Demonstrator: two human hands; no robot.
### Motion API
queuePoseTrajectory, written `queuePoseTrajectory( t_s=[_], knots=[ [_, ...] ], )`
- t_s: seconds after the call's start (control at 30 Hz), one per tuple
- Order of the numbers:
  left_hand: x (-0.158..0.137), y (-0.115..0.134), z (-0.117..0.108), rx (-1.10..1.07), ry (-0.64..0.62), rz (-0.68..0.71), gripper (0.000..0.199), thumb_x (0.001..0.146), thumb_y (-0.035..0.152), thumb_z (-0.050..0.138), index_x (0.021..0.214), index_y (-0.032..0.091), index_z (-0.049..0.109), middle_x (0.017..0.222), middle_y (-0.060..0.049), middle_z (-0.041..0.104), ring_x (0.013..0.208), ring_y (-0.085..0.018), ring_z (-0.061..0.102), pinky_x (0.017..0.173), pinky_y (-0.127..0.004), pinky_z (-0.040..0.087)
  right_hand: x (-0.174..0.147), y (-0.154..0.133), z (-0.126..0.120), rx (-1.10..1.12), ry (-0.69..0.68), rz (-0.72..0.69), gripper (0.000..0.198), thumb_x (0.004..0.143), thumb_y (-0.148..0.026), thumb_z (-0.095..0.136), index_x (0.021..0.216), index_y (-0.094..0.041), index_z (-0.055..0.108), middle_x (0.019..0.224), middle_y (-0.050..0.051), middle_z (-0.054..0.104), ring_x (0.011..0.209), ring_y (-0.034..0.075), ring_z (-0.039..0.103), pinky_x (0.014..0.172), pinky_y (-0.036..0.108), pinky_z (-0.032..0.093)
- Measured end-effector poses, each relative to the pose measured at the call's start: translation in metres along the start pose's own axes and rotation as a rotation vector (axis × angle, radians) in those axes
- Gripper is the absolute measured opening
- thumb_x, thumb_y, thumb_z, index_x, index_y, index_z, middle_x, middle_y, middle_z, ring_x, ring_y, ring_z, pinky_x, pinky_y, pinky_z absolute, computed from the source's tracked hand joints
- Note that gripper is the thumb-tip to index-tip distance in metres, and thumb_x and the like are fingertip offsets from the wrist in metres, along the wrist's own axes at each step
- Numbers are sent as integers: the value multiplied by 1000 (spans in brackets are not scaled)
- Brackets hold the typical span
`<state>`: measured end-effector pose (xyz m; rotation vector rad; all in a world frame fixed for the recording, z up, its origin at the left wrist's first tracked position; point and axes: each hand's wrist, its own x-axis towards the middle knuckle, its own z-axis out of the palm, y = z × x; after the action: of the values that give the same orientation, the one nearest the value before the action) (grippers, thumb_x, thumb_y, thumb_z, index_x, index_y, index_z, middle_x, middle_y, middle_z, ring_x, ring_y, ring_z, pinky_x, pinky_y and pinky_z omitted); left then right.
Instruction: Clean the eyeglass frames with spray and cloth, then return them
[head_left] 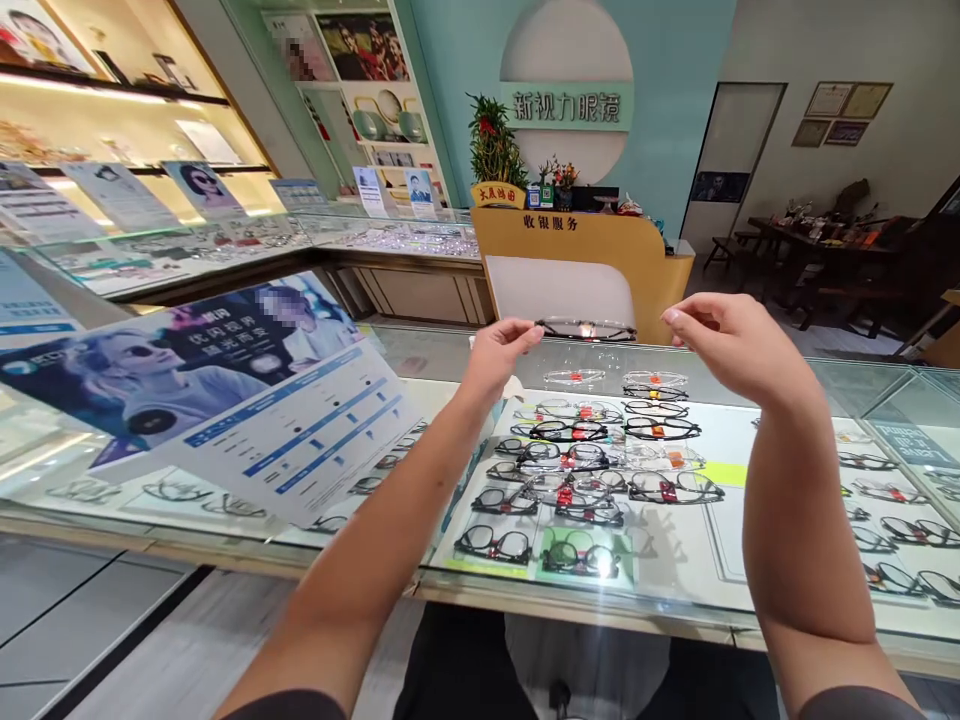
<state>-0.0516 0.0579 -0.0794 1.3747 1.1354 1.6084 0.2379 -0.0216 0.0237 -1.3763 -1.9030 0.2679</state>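
My left hand (496, 352) pinches the left end of a dark-framed pair of eyeglasses (589, 328), raised above the far side of the glass counter. To the right of that pair, a short gap away, is my right hand (720, 335). Its thumb and fingers are curled together, and whatever they may hold cannot be made out. Below both hands, several eyeglasses (664, 430) with clear or dark frames are set in rows, many with red or orange tags. A pair of black glasses (493, 543) lies near the front left of these rows.
The glass counter (600, 605) runs across in front of me. A printed lens poster (300, 430) stands at the left, beside my left forearm. More glasses (919, 530) lie at the right. Beyond are a yellow cashier desk (652, 275) and lit shelves (135, 95).
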Motion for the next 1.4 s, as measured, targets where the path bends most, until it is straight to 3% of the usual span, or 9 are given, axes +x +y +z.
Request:
queuePoseTrajectory(
  t_s=[0.1, 0.2, 0.33, 0.57, 0.8, 1.0, 1.1, 1.2, 1.4],
  knots=[
    [-7, -37, -7, 48, -2, -149, 58, 51, 64, 97, 75, 19, 72, 65, 2, 62, 62, -10, 43, 59, -28, 34, -5, -8, -5, 15, 20, 3, 31, 98, -45, 68, 79, -21, 74, 74, 5, 74, 65, 17, 59, 61, 35, 39],
    [-11, -60, -12, 83, -50, -272, 61, 44, 64, 99, 75, 17, 75, 65, -1, 64, 60, -10, 41, 57, -28, 32, -10, -16, -10, 32, 15, -2, 31, 99, -45, 69, 79, -22, 74, 74, 4, 72, 64, 16, 56, 60, 35, 38],
    [-10, -73, -17, 145, -76, -371, 61, 38, 60, 100, 75, 17, 78, 58, 1, 59, 59, -10, 39, 57, -29, 32, -15, -22, -10, 55, -38, -49, 36, 101, -49, 67, 78, -22, 73, 70, 3, 68, 61, 15, 50, 59, 35, 37],
    [-8, -84, -24, 298, -99, -440, 51, 46, 57, 97, 73, 18, 78, 55, 0, 55, 57, -11, 35, 56, -30, 23, -20, -28, -8, 47, -43, -92, 35, 103, -48, 67, 82, -20, 75, 72, 3, 68, 58, 13, 49, 57, 34, 36],
    [-5, -86, -34, 541, -158, -388, 31, 62, 49, 87, 71, 20, 83, 71, -6, 73, 63, -15, 45, 61, -31, 31, -22, -34, -7, 15, -53, -111, 33, 104, -45, 65, 88, -18, 77, 74, 3, 69, 61, 13, 51, 60, 33, 37],
    [-5, -86, -32, 757, -218, -317, 22, 69, 44, 84, 64, 23, 81, 55, -3, 62, 60, -19, 46, 61, -33, 27, -20, -33, -5, 20, -64, -116, 36, 104, -48, 65, 89, -18, 77, 76, 4, 70, 63, 14, 54, 62, 34, 38],
    [-5, -86, -31, 824, -214, -297, 28, 72, 43, 83, 55, 23, 74, 50, -2, 54, 57, -19, 45, 61, -33, 25, -20, -32, -4, 22, -58, -131, 36, 104, -49, 65, 88, -18, 77, 74, 3, 70, 62, 14, 54, 61, 34, 38],
    [-5, -86, -32, 852, -158, -267, 33, 78, 41, 77, 53, 23, 66, 49, -3, 52, 58, -20, 47, 61, -33, 26, -20, -32, -5, 17, -60, -124, 35, 104, -48, 66, 88, -18, 77, 73, 2, 69, 59, 13, 51, 59, 33, 36],
    [1, -91, -26, 748, -112, -217, 13, 81, 24, 64, 69, 22, 60, 63, 1, 63, 62, -18, 60, 64, -28, 40, -21, -31, -7, 51, -46, -138, 37, 103, -50, 67, 86, -19, 76, 75, 4, 71, 65, 15, 58, 61, 33, 40]
  ],
)
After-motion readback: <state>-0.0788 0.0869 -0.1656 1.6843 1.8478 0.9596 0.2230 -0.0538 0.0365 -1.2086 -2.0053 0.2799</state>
